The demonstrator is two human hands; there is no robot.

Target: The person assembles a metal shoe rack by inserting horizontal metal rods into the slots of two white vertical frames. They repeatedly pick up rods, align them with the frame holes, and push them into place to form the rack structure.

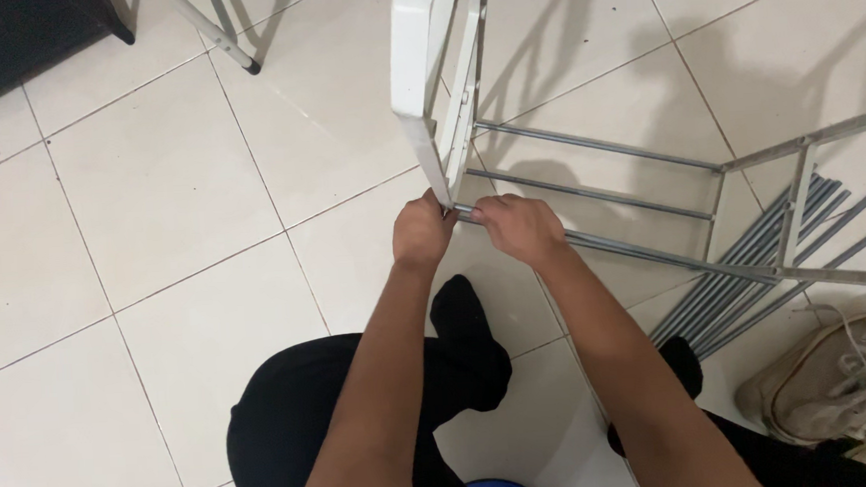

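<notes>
Looking down, you see your left hand (422, 232) and your right hand (518, 226) meeting at the lower end of a white plastic side frame (425, 73), which stands roughly upright on the tiled floor (149, 191) just ahead of your knees. Your left hand is clenched around the bottom tip of the frame; your right hand grasps the near end of a grey metal rod (654, 255) where it enters that frame. The frame is glossy white, flat-sided and tapering downward, with a narrow rib along its inner edge. Three thin metal rods run from it toward the right, roughly parallel and evenly spaced, and join a grey metal crosspiece (801, 196) at the far side. A bundle of loose rods (755, 274) lies on the floor beneath that crosspiece, fanned slightly. Pale lace-up shoes (842, 384) sit at the right edge, near the bundle. Your legs, in black trousers (294, 422) and black socks, fold beneath your forearms
</notes>
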